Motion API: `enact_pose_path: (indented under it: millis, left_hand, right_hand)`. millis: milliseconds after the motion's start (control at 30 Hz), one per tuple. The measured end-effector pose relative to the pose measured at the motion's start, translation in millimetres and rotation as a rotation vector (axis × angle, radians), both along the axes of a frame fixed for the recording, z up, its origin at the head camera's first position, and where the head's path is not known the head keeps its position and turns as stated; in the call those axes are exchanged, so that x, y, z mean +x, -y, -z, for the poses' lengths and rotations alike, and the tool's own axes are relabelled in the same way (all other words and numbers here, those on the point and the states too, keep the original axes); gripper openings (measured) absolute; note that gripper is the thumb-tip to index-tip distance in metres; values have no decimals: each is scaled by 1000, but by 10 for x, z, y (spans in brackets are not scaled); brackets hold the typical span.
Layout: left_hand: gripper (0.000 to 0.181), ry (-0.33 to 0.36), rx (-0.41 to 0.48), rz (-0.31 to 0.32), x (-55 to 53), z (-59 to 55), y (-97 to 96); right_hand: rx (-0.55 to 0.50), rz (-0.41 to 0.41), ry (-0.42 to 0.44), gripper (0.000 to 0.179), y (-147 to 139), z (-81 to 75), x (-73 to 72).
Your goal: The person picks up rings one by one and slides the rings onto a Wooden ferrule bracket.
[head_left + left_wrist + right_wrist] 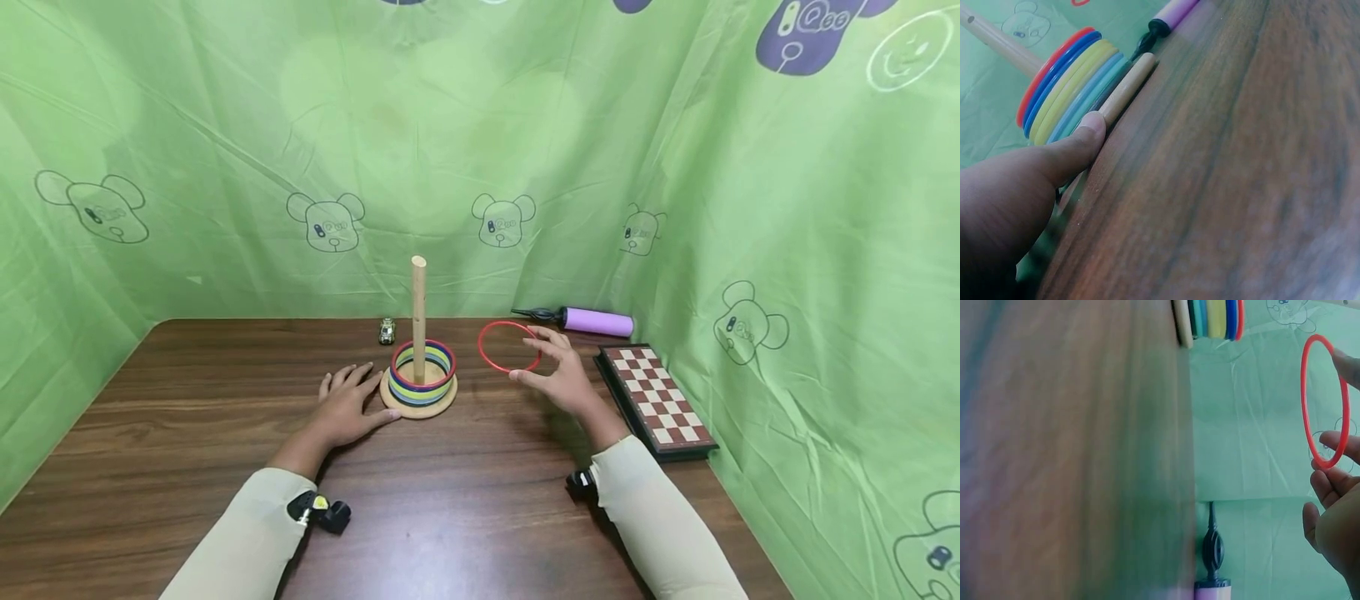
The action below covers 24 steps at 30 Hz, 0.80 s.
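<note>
My right hand point(557, 371) holds a thin red ring point(480, 345) above the table, thumb on one side and fingers on the other. In the right wrist view the ring point(1303, 400) is raised off the tabletop. To its left stands a wooden ring-toss post point(419, 317) on a round base point(418, 412). Several coloured rings point(1054, 100) lie stacked around the post, a red one on top. My left hand point(348, 408) rests beside the base with fingers spread on the table, and its thumb point(1094, 125) touches the base's edge.
A small toy car point(386, 331) sits behind the post. A purple hand pump point(596, 322) lies at the table's back edge, and a checkered board point(660, 396) at the right. Green curtain point(450, 150) hangs close behind the brown table point(450, 517).
</note>
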<state>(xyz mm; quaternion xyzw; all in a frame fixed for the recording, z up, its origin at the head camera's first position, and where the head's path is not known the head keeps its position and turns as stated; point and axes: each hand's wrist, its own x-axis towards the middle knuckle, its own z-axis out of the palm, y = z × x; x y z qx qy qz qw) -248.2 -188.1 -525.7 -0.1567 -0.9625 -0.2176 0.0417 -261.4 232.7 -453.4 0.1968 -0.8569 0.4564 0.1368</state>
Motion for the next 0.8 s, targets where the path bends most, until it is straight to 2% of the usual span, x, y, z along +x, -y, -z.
enact_pose_path:
  millis: [300,700,800]
  left_hand:
    - [97,-6,15,3,4,-2,6]
    - [97,-5,0,4,2,-12,6]
    - [97,-3,-8,2,2,-14,-3]
  right_hand:
    - [-69,32,23,62,207,-213,-66]
    - [-148,52,-71,63,520,-688,-121]
    - [-167,51,-125,62,589,-788,-133]
